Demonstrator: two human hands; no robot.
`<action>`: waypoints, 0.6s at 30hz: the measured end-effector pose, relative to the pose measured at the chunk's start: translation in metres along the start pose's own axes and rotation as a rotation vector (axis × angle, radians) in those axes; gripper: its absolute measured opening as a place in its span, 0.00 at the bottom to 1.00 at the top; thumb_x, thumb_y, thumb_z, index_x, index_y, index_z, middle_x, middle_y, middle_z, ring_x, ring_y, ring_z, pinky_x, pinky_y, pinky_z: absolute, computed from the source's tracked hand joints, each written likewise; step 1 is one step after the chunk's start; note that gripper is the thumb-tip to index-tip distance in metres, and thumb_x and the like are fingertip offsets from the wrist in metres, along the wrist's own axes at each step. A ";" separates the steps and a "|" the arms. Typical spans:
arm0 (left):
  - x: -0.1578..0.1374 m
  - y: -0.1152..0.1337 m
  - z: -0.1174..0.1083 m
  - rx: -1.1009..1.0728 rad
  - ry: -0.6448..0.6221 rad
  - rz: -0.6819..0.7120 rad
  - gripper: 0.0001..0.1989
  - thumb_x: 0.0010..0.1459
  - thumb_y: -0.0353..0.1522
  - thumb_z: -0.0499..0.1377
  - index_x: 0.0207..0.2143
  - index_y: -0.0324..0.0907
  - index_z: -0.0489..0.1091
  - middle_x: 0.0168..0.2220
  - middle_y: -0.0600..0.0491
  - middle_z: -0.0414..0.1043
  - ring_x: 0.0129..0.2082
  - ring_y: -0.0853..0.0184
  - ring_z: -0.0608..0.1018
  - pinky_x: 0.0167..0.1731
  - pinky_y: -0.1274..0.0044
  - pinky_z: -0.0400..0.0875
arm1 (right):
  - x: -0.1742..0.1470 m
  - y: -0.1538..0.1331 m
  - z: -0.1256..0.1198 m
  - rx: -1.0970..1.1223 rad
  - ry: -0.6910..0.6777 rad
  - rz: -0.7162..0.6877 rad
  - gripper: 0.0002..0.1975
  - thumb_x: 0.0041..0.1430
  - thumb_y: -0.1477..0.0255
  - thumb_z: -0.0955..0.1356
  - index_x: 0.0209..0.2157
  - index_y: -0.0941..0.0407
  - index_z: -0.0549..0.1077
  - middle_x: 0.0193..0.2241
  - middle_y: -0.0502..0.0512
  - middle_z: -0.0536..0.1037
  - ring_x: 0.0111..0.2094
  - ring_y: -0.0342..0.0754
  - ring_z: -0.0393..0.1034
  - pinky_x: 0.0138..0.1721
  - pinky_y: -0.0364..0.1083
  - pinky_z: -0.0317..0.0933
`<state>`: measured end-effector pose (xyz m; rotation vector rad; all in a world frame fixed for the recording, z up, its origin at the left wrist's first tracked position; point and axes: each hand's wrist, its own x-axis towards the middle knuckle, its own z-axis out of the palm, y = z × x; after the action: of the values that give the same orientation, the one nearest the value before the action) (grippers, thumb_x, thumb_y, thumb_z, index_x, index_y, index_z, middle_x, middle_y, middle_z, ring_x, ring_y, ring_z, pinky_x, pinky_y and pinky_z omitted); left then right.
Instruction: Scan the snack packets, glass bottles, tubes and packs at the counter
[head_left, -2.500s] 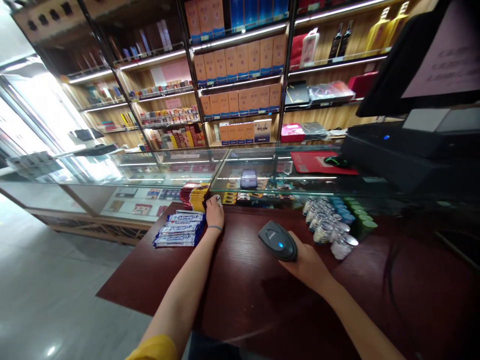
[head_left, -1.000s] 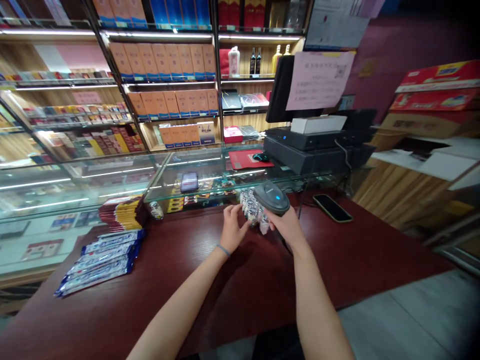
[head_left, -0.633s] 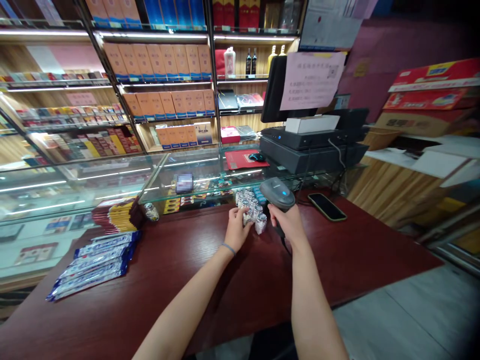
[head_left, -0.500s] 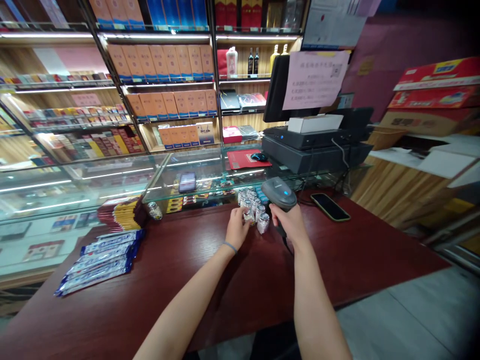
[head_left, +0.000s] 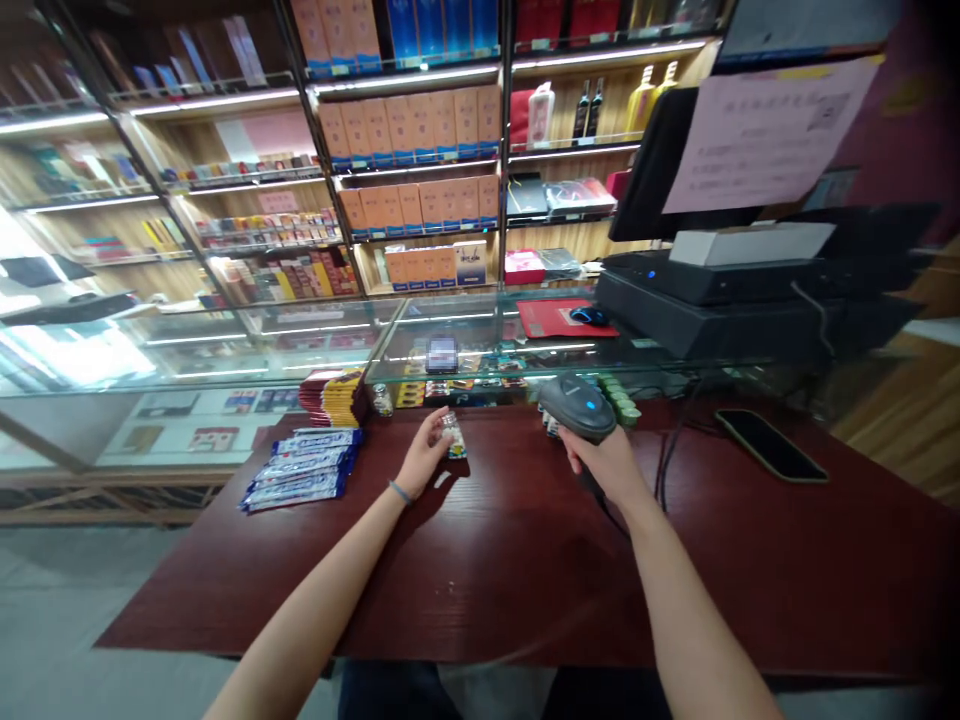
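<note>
jar (head_left: 454,440) is held by the left hand (head_left: 424,456), well apart from the right hand (head_left: 606,466) gripping a scanner (head_left: 576,405).

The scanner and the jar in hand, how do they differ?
The scanner is dark with a blue light; the jar is pale with colourful patches. The scanner looks bigger than the jar. The right hand grips the scanner, the left hand the jar. Both are hand-held.

The left hand (head_left: 424,452) has withdrawn from the jar group (head_left: 551,427) toward 9 o'clock and now holds one jar (head_left: 455,441), well apart from that group. In view, the scanner (head_left: 577,405) now hides much of the group.
</note>
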<state>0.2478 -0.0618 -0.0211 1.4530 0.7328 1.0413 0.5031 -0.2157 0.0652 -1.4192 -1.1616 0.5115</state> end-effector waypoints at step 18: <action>-0.001 0.012 -0.054 -0.275 0.159 -0.110 0.20 0.64 0.34 0.54 0.58 0.46 0.69 0.55 0.45 0.74 0.43 0.63 0.79 0.36 0.72 0.76 | -0.043 -0.002 0.084 -0.540 -0.586 -0.233 0.16 0.52 0.68 0.67 0.42 0.50 0.60 0.32 0.54 0.80 0.34 0.59 0.79 0.29 0.44 0.58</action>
<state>0.1972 -0.0419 -0.0121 1.0930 0.7420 1.1330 0.4139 -0.2124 0.0339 -1.6006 -2.0253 0.4810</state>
